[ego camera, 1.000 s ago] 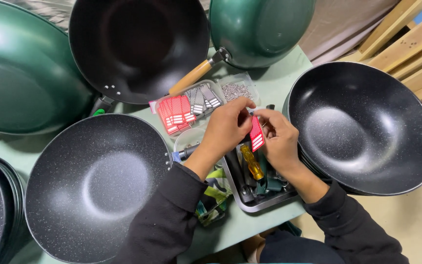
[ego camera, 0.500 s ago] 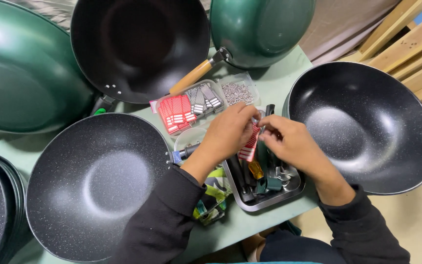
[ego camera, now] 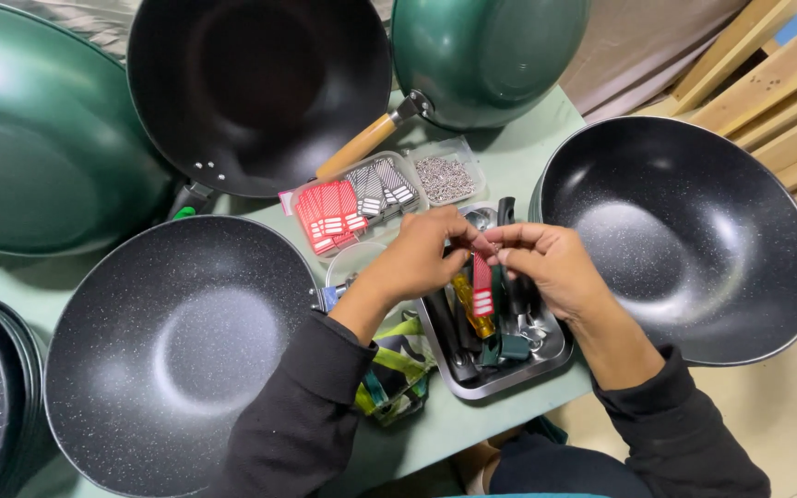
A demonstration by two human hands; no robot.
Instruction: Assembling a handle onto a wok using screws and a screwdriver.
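Dark speckled woks ring the pale green worktop (ego camera: 518, 166). Above the steel tray (ego camera: 546, 355) of tools, the left hand (ego camera: 422, 258) and right hand (ego camera: 546, 267) meet, fingertips pinching a small red tag (ego camera: 482, 293) that hangs down between them, white-marked and narrow.

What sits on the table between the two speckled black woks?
In the head view: a metal tray of tools, with both hands above holding a red tag.

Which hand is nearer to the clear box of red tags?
Left. The left hand sits just right of the box of red tags, nearly at its edge. The right hand is farther right, over the metal tray.
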